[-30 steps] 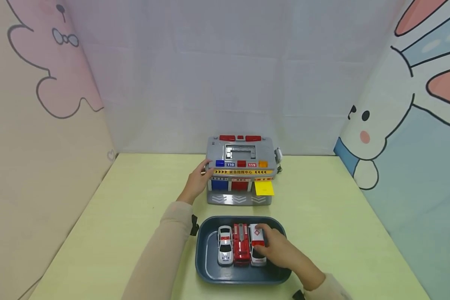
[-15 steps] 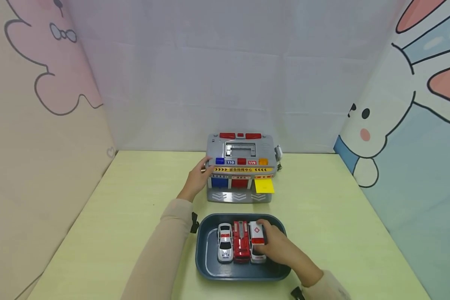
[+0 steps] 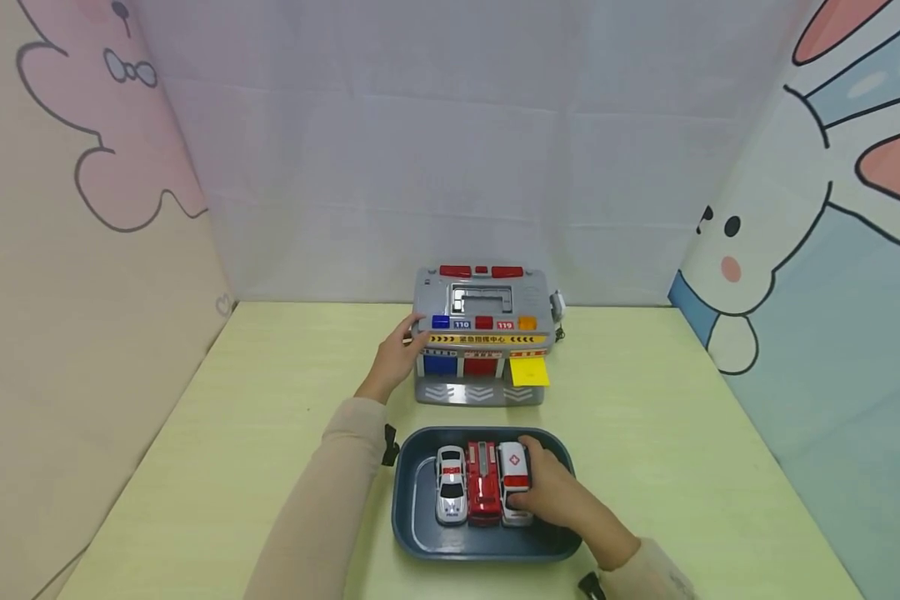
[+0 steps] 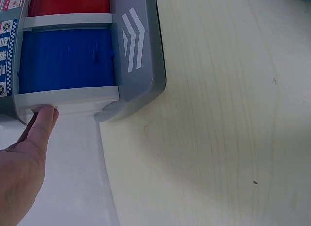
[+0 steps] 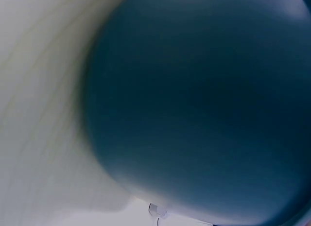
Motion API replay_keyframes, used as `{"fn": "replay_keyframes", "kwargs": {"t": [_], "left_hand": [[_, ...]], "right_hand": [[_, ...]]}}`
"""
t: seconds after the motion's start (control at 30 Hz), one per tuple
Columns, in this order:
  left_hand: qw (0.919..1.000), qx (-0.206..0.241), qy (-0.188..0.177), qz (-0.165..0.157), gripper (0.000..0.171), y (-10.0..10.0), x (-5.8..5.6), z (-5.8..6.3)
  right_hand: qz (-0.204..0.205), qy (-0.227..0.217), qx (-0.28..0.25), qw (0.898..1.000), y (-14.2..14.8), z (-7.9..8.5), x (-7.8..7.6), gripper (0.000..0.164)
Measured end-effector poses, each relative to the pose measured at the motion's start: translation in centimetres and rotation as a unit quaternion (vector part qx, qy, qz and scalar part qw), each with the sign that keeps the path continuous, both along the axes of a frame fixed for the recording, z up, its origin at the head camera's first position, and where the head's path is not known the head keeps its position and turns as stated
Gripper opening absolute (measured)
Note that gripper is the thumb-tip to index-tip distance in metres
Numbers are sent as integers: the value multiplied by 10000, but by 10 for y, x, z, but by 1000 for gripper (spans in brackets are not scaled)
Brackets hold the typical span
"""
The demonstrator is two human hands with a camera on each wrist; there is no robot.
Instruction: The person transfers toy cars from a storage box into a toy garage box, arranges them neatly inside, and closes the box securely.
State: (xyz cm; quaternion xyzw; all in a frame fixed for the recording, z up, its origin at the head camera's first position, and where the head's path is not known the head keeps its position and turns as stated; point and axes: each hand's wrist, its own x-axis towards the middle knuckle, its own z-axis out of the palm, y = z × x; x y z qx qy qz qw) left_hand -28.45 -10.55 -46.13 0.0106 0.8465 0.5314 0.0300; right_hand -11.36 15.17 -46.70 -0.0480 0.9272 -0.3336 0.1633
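A grey toy emergency station (image 3: 482, 392) stands at the back of the table, with blue and red doors down and a yellow flap (image 3: 528, 372) raised. My left hand (image 3: 392, 360) touches its left side; in the left wrist view, extended fingers (image 4: 43, 126) press the side wall beside the blue door (image 4: 68, 58). In a dark blue tray (image 3: 487, 548) lie a white police car (image 3: 451, 492), a red fire truck (image 3: 483, 483) and a toy ambulance (image 3: 513, 471). My right hand (image 3: 558, 492) grips the ambulance from its right side, thumb near the windscreen; the other fingers are partly hidden.
The pale yellow-green table (image 3: 690, 467) stretches to both sides. A white cloth wall (image 3: 330, 192) stands close behind the station. A small handset (image 3: 557, 307) hangs on the station's right side. The tray's blurred wall (image 5: 194, 114) fills most of the right wrist view.
My right index finger has shifted slightly from the ambulance's rear roof towards its right edge. The toy cars, the tray and my left hand stay in place; the head view tilts slightly.
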Motion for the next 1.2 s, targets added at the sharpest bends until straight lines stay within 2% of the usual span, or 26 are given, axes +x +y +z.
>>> {"fn": "replay_keyframes", "kwargs": {"t": [0.47,0.93,1.2], "left_hand": [[10000,8,48,-35,51,-1,-1,0],[10000,-7,73,-38,52,0,1,-1],[9999,-49,99,-65,51,0,-1,-2]], "right_hand": [[-113,-214,-45,9997,-1,-1,0,88],[-163,-291,-497,9982,2,-7,-1,88],[-151,-353,-533,9978,4,-7,-2,88]]}}
